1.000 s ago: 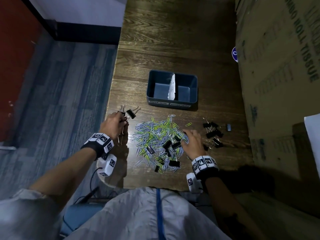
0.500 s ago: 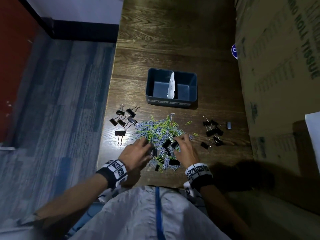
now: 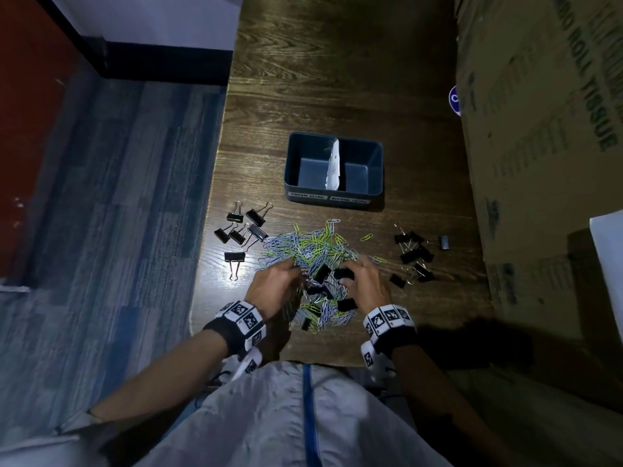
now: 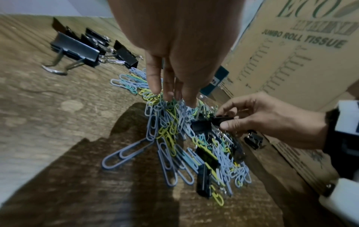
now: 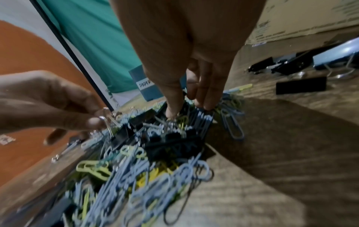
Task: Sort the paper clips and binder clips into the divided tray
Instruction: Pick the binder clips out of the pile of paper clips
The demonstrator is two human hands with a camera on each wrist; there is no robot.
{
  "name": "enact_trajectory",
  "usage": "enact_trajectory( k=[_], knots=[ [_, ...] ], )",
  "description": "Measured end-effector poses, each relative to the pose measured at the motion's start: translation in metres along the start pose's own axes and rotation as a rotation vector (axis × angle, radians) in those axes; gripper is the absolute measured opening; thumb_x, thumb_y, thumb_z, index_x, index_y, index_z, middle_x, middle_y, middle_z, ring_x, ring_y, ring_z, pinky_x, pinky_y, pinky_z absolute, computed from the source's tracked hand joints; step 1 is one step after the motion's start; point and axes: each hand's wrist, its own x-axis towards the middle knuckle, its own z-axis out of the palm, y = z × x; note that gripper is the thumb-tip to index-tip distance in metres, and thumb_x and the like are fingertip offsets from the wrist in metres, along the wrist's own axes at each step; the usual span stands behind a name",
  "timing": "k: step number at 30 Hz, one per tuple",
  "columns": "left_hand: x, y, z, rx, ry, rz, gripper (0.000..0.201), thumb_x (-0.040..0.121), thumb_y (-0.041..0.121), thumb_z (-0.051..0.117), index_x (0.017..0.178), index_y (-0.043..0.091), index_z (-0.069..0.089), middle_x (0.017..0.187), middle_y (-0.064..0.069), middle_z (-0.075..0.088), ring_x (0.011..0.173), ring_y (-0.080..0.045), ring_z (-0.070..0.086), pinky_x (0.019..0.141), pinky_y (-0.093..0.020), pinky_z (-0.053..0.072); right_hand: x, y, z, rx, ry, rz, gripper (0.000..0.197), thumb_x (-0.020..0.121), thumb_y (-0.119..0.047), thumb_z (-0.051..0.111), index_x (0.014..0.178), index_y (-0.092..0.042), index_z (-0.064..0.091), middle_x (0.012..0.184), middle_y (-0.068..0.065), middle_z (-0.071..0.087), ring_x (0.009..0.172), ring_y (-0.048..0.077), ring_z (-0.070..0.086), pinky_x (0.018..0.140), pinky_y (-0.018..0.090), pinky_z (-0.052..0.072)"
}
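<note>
A heap of blue and yellow-green paper clips (image 3: 312,254) mixed with black binder clips lies on the wooden table (image 3: 337,79). Both hands dig into its near side. My left hand (image 3: 296,274) pinches the silver wire handle of a binder clip (image 5: 106,122) that is still in the heap. My right hand (image 3: 347,277) pinches a small black binder clip (image 4: 221,120) between thumb and fingers. The dark blue divided tray (image 3: 290,163) stands beyond the heap, with a white paper divider (image 3: 333,168); nothing shows in either compartment.
Several black binder clips (image 3: 242,230) lie grouped left of the heap, and another group of binder clips (image 3: 414,254) lies to its right. A large cardboard box (image 3: 539,146) walls the table's right side. The table's left edge drops to a blue floor.
My left hand has come from the left binder clip group to the heap and taken hold of a clip handle. My right hand shifted slightly within the heap onto a black clip.
</note>
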Motion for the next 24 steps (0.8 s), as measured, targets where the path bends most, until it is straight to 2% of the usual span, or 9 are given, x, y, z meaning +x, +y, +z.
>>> enact_trajectory(
  k=[3,5,7,9,11,13,16,19,24],
  knots=[
    [-0.004,-0.003,-0.006,-0.138,0.062,-0.048,0.012,0.092,0.019,0.061,0.095,0.024,0.071,0.087,0.006,0.067,0.074,-0.003,0.062,0.060,-0.016,0.051,0.002,0.003,-0.005,0.053,-0.004,-0.010,0.026,0.085,-0.022,0.076,0.109,-0.021,0.070,0.108,-0.003,0.049,0.096,0.019,0.059,0.080,0.042,0.057],
    [-0.007,0.002,-0.014,-0.139,0.091,-0.046,0.011,0.092,0.017,0.062,0.097,0.019,0.072,0.090,0.006,0.069,0.073,-0.003,0.060,0.060,-0.008,0.044,0.002,0.001,-0.012,0.135,0.028,0.022,0.024,0.088,-0.025,0.073,0.110,-0.019,0.069,0.109,-0.004,0.053,0.090,0.016,0.059,0.080,0.040,0.056],
    [-0.010,0.005,-0.017,-0.112,0.086,-0.013,0.014,0.091,0.011,0.063,0.103,0.015,0.070,0.096,0.004,0.066,0.077,-0.005,0.058,0.058,-0.007,0.042,0.003,0.002,-0.020,0.221,0.078,0.050,0.024,0.091,-0.025,0.070,0.113,-0.016,0.069,0.106,-0.003,0.057,0.085,0.013,0.058,0.082,0.036,0.055],
    [-0.008,0.006,-0.010,-0.041,0.020,0.029,0.022,0.090,0.020,0.062,0.112,0.015,0.062,0.104,-0.001,0.059,0.086,-0.013,0.058,0.060,-0.012,0.046,0.004,0.007,-0.030,0.284,0.131,0.091,0.025,0.094,-0.027,0.066,0.116,-0.015,0.068,0.106,-0.002,0.057,0.083,0.010,0.056,0.082,0.032,0.053],
    [-0.005,0.010,0.003,0.077,-0.068,0.065,0.039,0.090,0.035,0.059,0.125,0.020,0.052,0.115,-0.005,0.053,0.098,-0.019,0.056,0.066,-0.027,0.055,0.008,0.018,-0.038,0.321,0.215,0.168,0.023,0.092,-0.026,0.068,0.112,-0.015,0.068,0.105,0.000,0.060,0.079,0.007,0.056,0.075,0.027,0.052],
    [-0.003,0.022,0.007,0.181,-0.136,0.067,0.054,0.090,0.033,0.062,0.139,0.025,0.040,0.127,-0.008,0.050,0.106,-0.022,0.054,0.071,-0.032,0.056,0.014,0.032,-0.045,0.332,0.319,0.283,0.019,0.087,-0.020,0.074,0.105,-0.015,0.069,0.104,0.003,0.064,0.078,0.011,0.058,0.071,0.027,0.048],
    [-0.001,0.038,0.005,0.255,-0.139,0.038,0.059,0.089,0.015,0.059,0.142,0.020,0.035,0.135,-0.011,0.046,0.103,-0.024,0.054,0.068,-0.029,0.051,0.021,0.058,-0.052,0.292,0.397,0.447,0.019,0.085,-0.013,0.075,0.104,-0.012,0.070,0.110,0.013,0.067,0.093,0.026,0.063,0.080,0.031,0.048],
    [0.007,0.045,0.008,0.359,-0.134,0.026,0.048,0.092,0.025,0.057,0.135,0.017,0.037,0.134,-0.007,0.045,0.109,-0.020,0.047,0.071,-0.030,0.052,0.024,0.074,-0.054,0.236,0.390,0.517,0.019,0.087,-0.008,0.071,0.106,-0.008,0.070,0.115,0.018,0.066,0.107,0.035,0.061,0.087,0.038,0.048],
    [0.018,0.044,0.013,0.393,-0.204,0.045,0.054,0.088,0.035,0.065,0.131,0.027,0.033,0.132,-0.004,0.037,0.110,-0.020,0.045,0.063,-0.033,0.054,0.018,0.072,-0.057,0.114,0.326,0.506,0.027,0.089,-0.010,0.068,0.116,-0.010,0.066,0.128,0.017,0.056,0.124,0.035,0.048,0.097,0.044,0.044]
  ],
)
